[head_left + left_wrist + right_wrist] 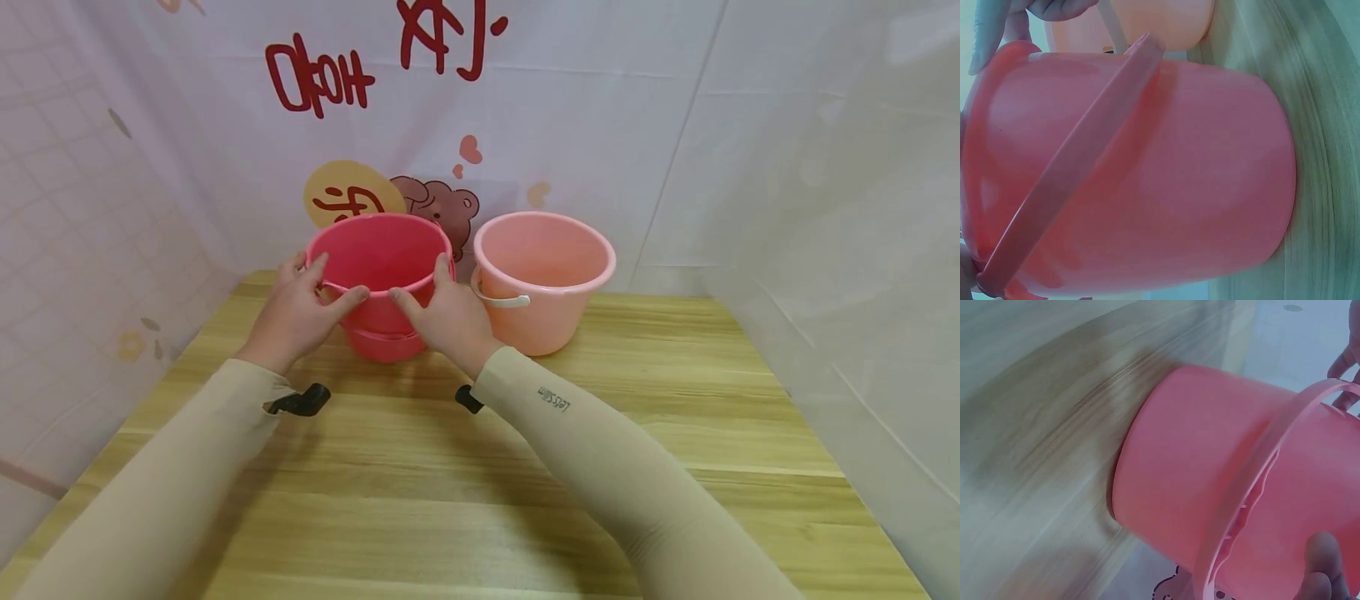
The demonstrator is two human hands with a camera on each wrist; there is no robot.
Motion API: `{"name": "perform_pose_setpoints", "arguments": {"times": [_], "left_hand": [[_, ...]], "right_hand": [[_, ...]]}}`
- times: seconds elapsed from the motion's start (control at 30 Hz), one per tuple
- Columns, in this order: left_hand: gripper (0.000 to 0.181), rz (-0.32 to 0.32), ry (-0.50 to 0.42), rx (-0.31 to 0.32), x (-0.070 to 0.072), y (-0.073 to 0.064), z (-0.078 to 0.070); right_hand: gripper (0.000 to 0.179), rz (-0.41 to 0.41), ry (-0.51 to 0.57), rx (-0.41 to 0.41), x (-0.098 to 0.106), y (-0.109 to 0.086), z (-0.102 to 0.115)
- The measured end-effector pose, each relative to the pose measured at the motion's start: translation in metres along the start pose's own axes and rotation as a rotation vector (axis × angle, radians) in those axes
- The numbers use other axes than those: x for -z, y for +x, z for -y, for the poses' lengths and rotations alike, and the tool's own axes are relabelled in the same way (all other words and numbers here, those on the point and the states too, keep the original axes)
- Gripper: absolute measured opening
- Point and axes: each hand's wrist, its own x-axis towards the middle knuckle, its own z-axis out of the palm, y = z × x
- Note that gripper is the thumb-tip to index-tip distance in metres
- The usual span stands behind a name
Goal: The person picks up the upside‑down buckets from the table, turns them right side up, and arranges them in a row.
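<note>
A red plastic bucket [378,254] stands upright on the wooden table [480,467], with a second red rim showing low around its base. My left hand [333,279] grips its left side, thumb over the front rim. My right hand [418,285] grips the right side, thumb on the front wall and a finger up at the rim. The left wrist view is filled by the red bucket [1160,181] and its folded-down handle [1072,181]. In the right wrist view the red bucket [1210,469] appears with its handle [1254,487] and one of my fingertips [1322,562].
A pale pink bucket [543,279] with a white handle [501,298] stands just right of the red one, almost touching my right hand. A printed white curtain [600,100] hangs behind and at both sides. Bare wooden table [1035,425] stretches toward me.
</note>
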Motion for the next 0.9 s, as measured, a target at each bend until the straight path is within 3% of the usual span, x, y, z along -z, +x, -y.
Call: {"name": "perform_pose_setpoints", "arguments": {"times": [0.47, 0.9], "left_hand": [[0.109, -0.011, -0.037, -0.002, -0.0035, 0.0039, -0.0006], [0.108, -0.004, -0.029, 0.007, -0.0056, 0.0097, -0.0023]], "right_hand": [[0.106, -0.04, -0.025, -0.031, -0.0013, 0.0066, -0.0021], [0.103, -0.024, -0.033, -0.036, -0.0004, 0.0093, 0.0024]]}}
